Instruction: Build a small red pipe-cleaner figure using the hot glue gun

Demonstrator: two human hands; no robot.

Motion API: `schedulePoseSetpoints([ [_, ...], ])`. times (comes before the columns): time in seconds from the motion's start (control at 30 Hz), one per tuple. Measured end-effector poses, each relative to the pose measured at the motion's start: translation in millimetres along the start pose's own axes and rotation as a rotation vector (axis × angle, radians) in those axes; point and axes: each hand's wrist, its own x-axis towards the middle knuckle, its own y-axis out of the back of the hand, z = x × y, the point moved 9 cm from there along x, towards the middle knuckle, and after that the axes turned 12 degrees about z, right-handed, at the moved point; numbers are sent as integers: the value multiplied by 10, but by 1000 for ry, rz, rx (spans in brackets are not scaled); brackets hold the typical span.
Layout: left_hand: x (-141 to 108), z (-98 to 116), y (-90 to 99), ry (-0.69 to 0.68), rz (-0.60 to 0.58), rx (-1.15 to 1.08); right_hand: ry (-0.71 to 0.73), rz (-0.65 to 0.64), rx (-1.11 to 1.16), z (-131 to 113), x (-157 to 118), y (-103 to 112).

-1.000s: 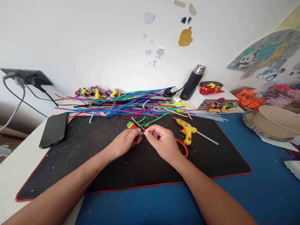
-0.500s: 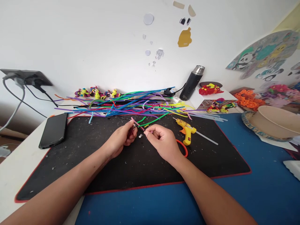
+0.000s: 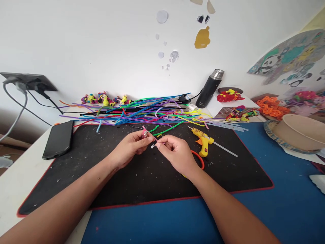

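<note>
My left hand [image 3: 134,144] is closed, its thumb pressed on a small reddish thing with pale, shiny spots [image 3: 144,134] that I cannot make out further. A pink pipe cleaner [image 3: 144,128] sticks up past these fingers and slants down toward my right hand [image 3: 175,150]. The right thumb and forefinger pinch the lower end of that pipe cleaner, mostly hidden by the fingertips. Small white discs [image 3: 152,146] lie on the black mat [image 3: 122,186] between the hands. Partly behind my right wrist shows an orange-red loop handle [image 3: 200,159].
A yellow glue gun [image 3: 203,140] with a glue stick lies right of my hands. Loose pipe cleaners [image 3: 137,113] spread along the wall, with small colourful figures [image 3: 104,99] behind. A black flask [image 3: 210,88] leans there. The phone [image 3: 58,139] lies left, a bowl [image 3: 302,132] right.
My left thumb has moved down and right across the held thing, closer to my right fingers. My right hand keeps its pinch. The view has shifted slightly.
</note>
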Motion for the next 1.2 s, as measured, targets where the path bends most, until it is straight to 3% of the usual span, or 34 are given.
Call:
schedulePoseSetpoints([
  [0.73,-6,14,-33,-49,-44,175,-9,-29,-53,52,6,-26],
  [1.2,6,2,-4,1,-9,95,-39,-13,35,115,19,-27],
])
